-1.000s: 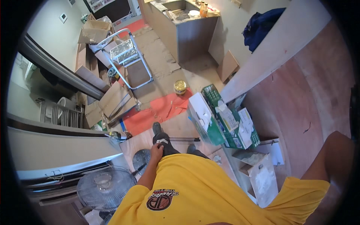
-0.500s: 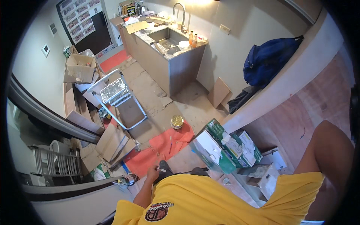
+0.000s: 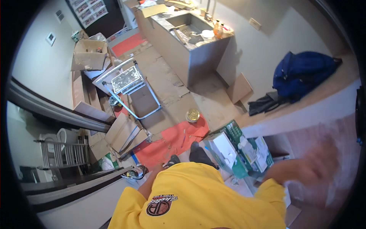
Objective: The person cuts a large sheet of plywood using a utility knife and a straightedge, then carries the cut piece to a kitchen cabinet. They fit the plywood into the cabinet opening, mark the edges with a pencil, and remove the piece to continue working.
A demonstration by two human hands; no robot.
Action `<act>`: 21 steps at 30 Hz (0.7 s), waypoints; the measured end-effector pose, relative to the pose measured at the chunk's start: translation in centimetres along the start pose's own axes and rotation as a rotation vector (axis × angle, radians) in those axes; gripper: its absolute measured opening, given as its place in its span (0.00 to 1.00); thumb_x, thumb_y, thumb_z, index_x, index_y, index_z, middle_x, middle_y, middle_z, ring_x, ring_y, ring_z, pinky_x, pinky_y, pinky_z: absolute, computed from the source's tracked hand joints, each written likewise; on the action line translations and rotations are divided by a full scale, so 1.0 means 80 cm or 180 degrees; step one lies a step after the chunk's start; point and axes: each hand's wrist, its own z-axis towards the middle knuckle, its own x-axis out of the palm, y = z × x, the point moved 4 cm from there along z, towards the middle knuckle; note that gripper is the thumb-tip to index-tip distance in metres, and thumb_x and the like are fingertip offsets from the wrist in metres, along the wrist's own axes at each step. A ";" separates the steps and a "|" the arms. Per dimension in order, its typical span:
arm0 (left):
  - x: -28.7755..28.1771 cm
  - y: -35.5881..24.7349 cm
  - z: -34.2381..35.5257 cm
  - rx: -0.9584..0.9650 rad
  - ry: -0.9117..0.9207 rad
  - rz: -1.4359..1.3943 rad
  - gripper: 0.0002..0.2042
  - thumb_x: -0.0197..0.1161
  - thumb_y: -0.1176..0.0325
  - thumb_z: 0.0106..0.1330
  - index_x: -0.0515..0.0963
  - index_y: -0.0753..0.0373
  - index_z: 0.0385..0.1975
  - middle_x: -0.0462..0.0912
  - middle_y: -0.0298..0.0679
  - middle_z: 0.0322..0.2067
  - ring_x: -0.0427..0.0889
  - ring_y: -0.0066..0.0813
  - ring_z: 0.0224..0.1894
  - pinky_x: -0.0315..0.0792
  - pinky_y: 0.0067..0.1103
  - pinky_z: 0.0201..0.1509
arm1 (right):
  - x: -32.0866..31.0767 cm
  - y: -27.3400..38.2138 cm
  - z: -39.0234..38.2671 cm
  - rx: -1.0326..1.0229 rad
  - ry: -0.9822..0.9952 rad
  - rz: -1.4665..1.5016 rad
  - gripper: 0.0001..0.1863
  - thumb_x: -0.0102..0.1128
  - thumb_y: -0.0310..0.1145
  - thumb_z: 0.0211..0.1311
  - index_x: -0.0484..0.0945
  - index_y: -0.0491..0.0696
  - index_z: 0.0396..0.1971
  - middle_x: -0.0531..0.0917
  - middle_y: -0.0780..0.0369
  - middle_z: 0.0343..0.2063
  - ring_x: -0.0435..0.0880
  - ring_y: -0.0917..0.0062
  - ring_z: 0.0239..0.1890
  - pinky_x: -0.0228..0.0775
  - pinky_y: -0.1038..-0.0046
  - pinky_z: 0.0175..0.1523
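Observation:
My right hand (image 3: 324, 158) is a motion blur at the right, in front of the pinkish plywood surface (image 3: 295, 139). Its fingers are smeared, so I cannot make out whether it holds anything. Low beside my body, my left hand (image 3: 158, 168) shows only in part near my shoe (image 3: 172, 160), its fingers too small and hidden to read. Between my arms, a green and white carton (image 3: 244, 152) stands in front of me, nearest to my right forearm.
A folding step stool (image 3: 133, 89) stands on floor cardboard. Near the red sheet (image 3: 152, 149) sits a round tin (image 3: 193, 115). A blue backpack (image 3: 301, 76) lies on a ledge at right. Beyond are a sink counter (image 3: 187, 28) and an open cardboard box (image 3: 89, 53).
My right arm has come down and inward from the far right, its hand now in view. The camera view has shifted, and the room's objects appear farther right.

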 end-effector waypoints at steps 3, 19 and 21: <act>-0.016 -0.041 0.010 0.0238 0.0176 -0.0904 0.23 0.62 0.58 0.64 0.75 0.65 0.55 0.80 0.51 0.51 0.80 0.44 0.53 0.72 0.34 0.56 | 0.127 -0.112 -0.090 0.1430 0.0995 0.0442 0.09 0.51 0.28 0.68 0.77 0.44 0.43 0.82 0.62 0.31 0.80 0.77 0.28 0.75 0.71 0.40; -0.147 -0.109 0.137 0.0315 0.0534 -0.1831 0.18 0.59 0.56 0.66 0.80 0.61 0.49 0.84 0.48 0.42 0.83 0.45 0.47 0.75 0.34 0.51 | 0.338 -0.350 -0.450 0.3124 0.4521 -0.0095 0.24 0.63 0.39 0.57 0.77 0.36 0.47 0.83 0.48 0.43 0.83 0.59 0.47 0.73 0.65 0.52; -0.192 -0.125 0.207 0.0485 0.0245 -0.0908 0.16 0.58 0.56 0.66 0.82 0.59 0.45 0.85 0.49 0.38 0.84 0.47 0.43 0.76 0.34 0.48 | 0.394 -0.394 -0.440 0.3071 0.4200 -0.0267 0.23 0.64 0.39 0.57 0.78 0.36 0.46 0.84 0.48 0.41 0.84 0.59 0.45 0.74 0.65 0.51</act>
